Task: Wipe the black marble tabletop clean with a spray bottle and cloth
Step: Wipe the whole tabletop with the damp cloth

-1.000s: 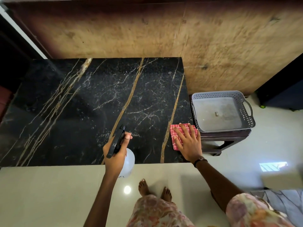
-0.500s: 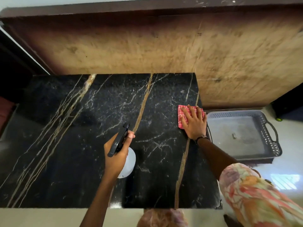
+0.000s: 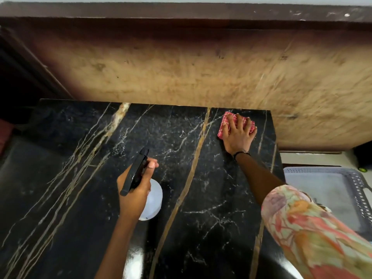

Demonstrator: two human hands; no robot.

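Over the middle of the black marble surface (image 3: pixel 60 178), the left hand (image 3: pixel 134 190) grips the spray bottle (image 3: pixel 150 196) by its black head. At the far right corner, the right hand (image 3: pixel 238 135) presses flat, fingers spread, on the red checked cloth (image 3: pixel 225 125).

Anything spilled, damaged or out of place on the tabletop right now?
Nothing stands out. The right hand presses the red cloth flat near the tabletop's far right corner; the left hand holds the spray bottle above it.
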